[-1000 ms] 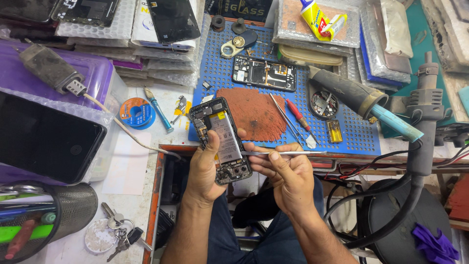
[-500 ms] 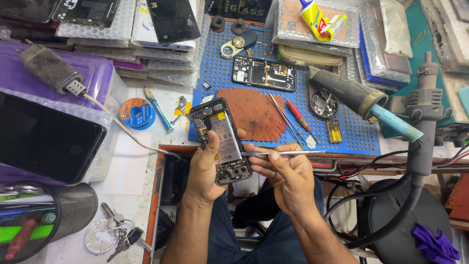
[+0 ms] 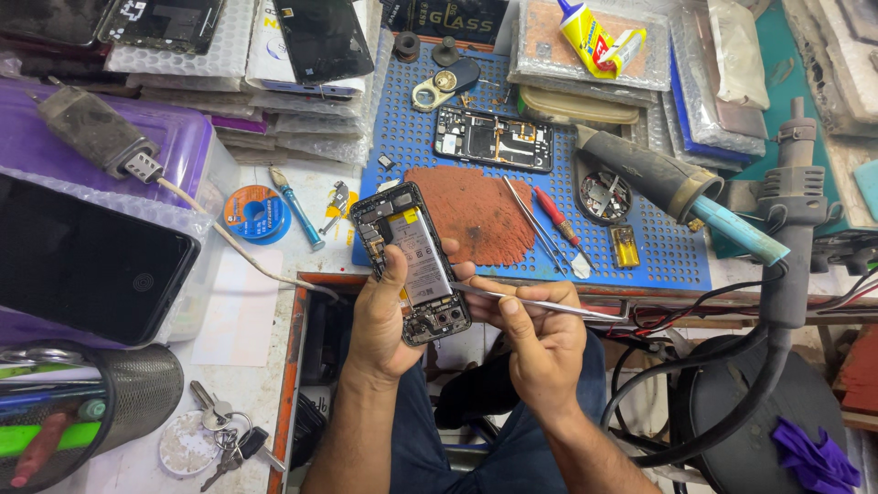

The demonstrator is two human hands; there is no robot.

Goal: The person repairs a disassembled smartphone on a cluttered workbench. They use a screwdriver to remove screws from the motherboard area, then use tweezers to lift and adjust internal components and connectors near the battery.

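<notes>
**Head view: opened phone under tweezers**

Head camera looks down on an opened phone (image 3: pixel 412 263), back cover off, held tilted above the table's near edge. Left hand (image 3: pixel 384 316) has its grip wrapped around the phone, thumb across the battery. Right hand (image 3: pixel 540 343) pinches tweezers (image 3: pixel 540 304), tips at the phone's right edge. Beyond them, on the blue mat (image 3: pixel 658 256), lie a red pad (image 3: pixel 480 212), a second open phone (image 3: pixel 494 139) and a screwdriver (image 3: pixel 556 216). Solder spool (image 3: pixel 257 214) sits left of the mat; keys (image 3: pixel 219 425) lie at the near-left corner.
</notes>
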